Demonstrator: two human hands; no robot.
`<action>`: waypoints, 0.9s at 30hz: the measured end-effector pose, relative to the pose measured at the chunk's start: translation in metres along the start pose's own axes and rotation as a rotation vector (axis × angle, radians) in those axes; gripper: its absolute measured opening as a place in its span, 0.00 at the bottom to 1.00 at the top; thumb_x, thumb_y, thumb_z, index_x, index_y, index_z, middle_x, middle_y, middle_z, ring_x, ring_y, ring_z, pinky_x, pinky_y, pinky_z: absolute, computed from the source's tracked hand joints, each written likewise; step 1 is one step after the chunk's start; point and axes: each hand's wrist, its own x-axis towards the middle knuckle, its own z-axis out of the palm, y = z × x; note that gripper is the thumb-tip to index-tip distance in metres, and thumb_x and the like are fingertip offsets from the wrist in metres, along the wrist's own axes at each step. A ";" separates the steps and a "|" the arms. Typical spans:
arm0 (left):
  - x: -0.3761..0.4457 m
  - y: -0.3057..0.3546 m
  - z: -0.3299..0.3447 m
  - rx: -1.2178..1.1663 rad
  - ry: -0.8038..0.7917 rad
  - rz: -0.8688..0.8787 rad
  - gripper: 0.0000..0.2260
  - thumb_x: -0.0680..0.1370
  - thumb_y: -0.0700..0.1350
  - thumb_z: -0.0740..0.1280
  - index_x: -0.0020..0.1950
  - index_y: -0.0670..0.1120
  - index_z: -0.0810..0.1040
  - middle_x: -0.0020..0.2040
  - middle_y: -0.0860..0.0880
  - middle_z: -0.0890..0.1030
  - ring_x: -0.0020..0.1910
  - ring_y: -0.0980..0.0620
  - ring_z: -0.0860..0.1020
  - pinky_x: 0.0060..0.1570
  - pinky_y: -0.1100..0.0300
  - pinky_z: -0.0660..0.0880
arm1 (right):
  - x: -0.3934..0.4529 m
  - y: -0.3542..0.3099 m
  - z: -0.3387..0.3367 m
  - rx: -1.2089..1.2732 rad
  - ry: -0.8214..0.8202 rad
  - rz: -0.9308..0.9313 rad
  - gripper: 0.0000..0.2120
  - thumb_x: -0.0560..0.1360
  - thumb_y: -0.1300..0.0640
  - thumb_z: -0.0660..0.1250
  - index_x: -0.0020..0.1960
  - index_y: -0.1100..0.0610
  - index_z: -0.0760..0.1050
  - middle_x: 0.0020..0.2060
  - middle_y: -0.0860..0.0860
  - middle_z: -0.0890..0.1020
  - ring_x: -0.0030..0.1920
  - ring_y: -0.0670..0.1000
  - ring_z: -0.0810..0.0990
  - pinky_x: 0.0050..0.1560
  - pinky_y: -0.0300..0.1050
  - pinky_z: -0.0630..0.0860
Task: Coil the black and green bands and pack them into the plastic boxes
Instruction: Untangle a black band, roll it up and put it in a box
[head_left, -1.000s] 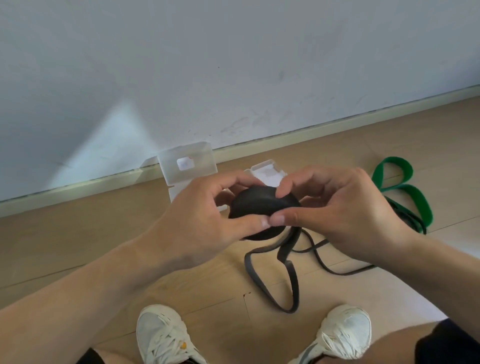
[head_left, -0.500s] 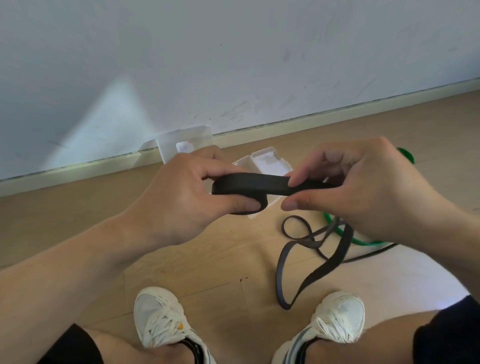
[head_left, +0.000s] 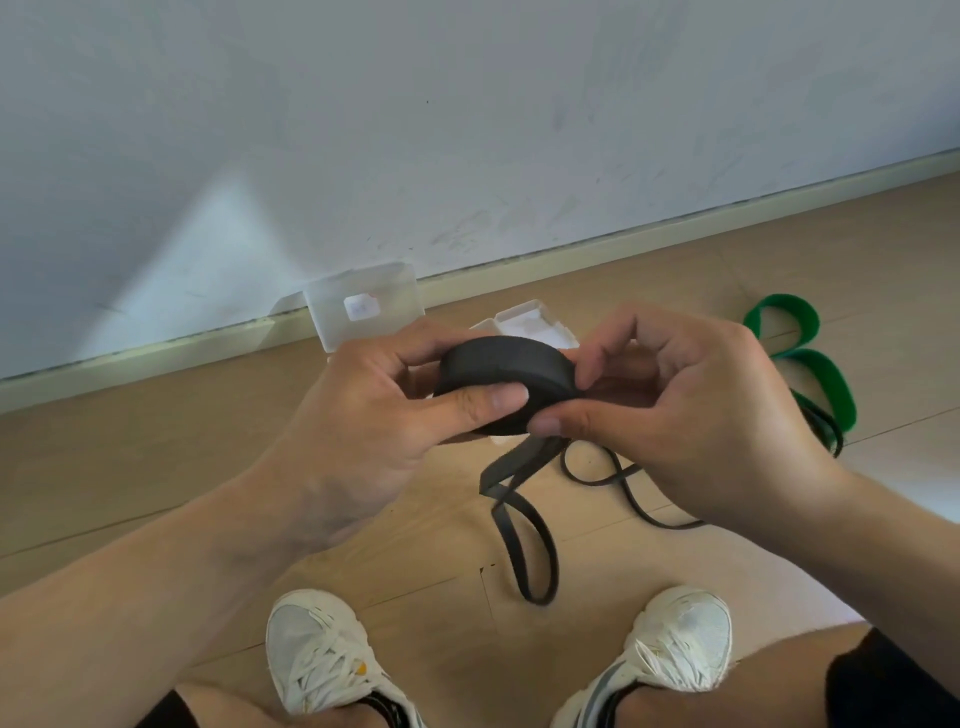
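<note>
A thick coil of the black band (head_left: 506, 371) sits between both hands above the floor. My left hand (head_left: 374, 415) grips its left side, thumb across the front. My right hand (head_left: 691, 415) pinches its right edge with thumb and fingers. The uncoiled tail of the black band hangs down and loops on the floor. The green band (head_left: 810, 369) lies loose on the floor at the right, partly behind my right hand. One open clear plastic box (head_left: 363, 306) leans by the wall. A second plastic box (head_left: 532, 325) shows behind the coil, mostly hidden.
A white wall with a pale baseboard (head_left: 156, 353) runs across the back. The floor is light wood planks. My two white shoes, the left one (head_left: 322, 654) and the right one (head_left: 680, 644), rest near the bottom, with the band's loop between them.
The coil has turned from edge-on back to a tilted round face. My right hand came back in against the coil after drawing the strap out flat. The hanging tail is shorter.
</note>
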 end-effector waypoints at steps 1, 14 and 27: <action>-0.001 -0.001 0.001 -0.068 -0.009 -0.027 0.18 0.64 0.46 0.76 0.53 0.44 0.85 0.50 0.43 0.87 0.52 0.45 0.86 0.54 0.50 0.82 | 0.000 0.000 0.000 0.029 -0.010 -0.003 0.15 0.64 0.58 0.81 0.42 0.58 0.76 0.38 0.47 0.88 0.40 0.47 0.88 0.42 0.39 0.83; -0.011 -0.004 0.016 1.230 -0.032 0.505 0.12 0.70 0.51 0.79 0.51 0.55 0.82 0.41 0.63 0.79 0.35 0.61 0.75 0.36 0.76 0.62 | -0.007 0.015 0.007 -0.936 -0.162 -0.500 0.13 0.73 0.58 0.74 0.51 0.51 0.72 0.31 0.46 0.78 0.30 0.51 0.78 0.27 0.46 0.76; -0.001 0.021 -0.004 0.453 0.146 0.120 0.11 0.65 0.51 0.80 0.45 0.54 0.85 0.42 0.57 0.87 0.43 0.57 0.86 0.51 0.58 0.81 | 0.009 -0.006 -0.011 -0.146 0.021 -0.031 0.15 0.62 0.54 0.81 0.39 0.55 0.76 0.37 0.42 0.88 0.39 0.41 0.87 0.41 0.40 0.84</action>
